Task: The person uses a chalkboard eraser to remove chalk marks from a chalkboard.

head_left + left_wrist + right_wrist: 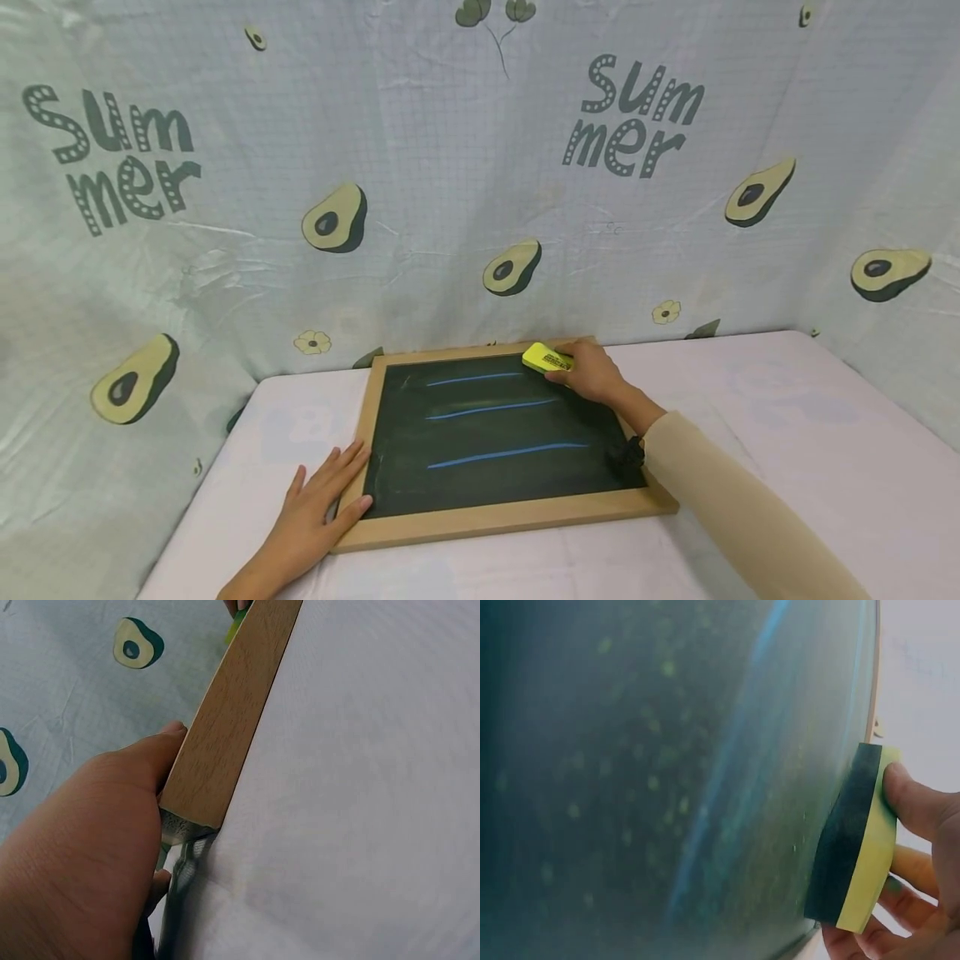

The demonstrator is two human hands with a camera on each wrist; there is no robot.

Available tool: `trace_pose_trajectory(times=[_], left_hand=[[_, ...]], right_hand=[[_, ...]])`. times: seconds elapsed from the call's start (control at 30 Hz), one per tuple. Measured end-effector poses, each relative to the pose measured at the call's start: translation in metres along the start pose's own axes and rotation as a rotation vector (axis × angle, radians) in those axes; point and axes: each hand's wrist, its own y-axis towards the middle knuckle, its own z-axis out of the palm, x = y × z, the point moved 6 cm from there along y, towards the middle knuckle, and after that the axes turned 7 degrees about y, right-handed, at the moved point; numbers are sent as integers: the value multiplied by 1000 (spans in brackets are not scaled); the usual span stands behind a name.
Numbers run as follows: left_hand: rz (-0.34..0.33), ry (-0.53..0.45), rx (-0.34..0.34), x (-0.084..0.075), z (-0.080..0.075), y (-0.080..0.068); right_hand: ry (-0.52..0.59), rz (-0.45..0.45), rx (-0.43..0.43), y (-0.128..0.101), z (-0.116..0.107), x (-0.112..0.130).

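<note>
Left hand [311, 512]: flat on the table cover near the front left edge, fingers spread and straight, fingertips and thumb resting against the near left corner of the frame; in the left wrist view [90, 855] pressed up against the wooden edge, curled round nothing.

Table [787, 433]: draped in a pale cloth, carrying the board at its middle, toward the back.

Chalkboard [495, 450]: lying flat, dark green surface inside a light wooden frame [232, 712], near edge toward the person, far edge close to the backdrop.

Chalk lines [506, 454]: three blue strokes across the board, roughly parallel, one near, one middle, one far; faint smudging around them, one stroke seen blurred in the right wrist view [720, 795].

Right sleeve [735, 508]: beige, reaching in from the front right corner across the right side of the frame.

Right hand [592, 371]: at the far right corner of the board, fingers and thumb pinching the eraser by its yellow back; fingertips [911, 799] pressed onto that back.

Eraser [547, 358]: yellow top with dark print, dark felt underside [844, 840], set against the board surface at its far right corner, just beside the end of the farthest stroke.

Backdrop [450, 167]: pale checked cloth behind and to the sides, printed with avocados and the word "Summer".
</note>
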Motion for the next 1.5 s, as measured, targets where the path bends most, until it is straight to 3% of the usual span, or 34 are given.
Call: trace_pose_trajectory(times=[0.27, 0.77, 1.23, 1.5], left_hand=[[0, 7, -3, 1, 0, -1], [11, 8, -4, 1, 1, -1], [-18, 3, 9, 3, -2, -6], [2, 8, -5, 1, -1, -2]], right_hand=[[-20, -52, 63, -1, -1, 4], [-42, -175, 57, 6, 3, 14], [21, -111, 118, 16, 24, 29], [10, -141, 116, 24, 35, 44]])
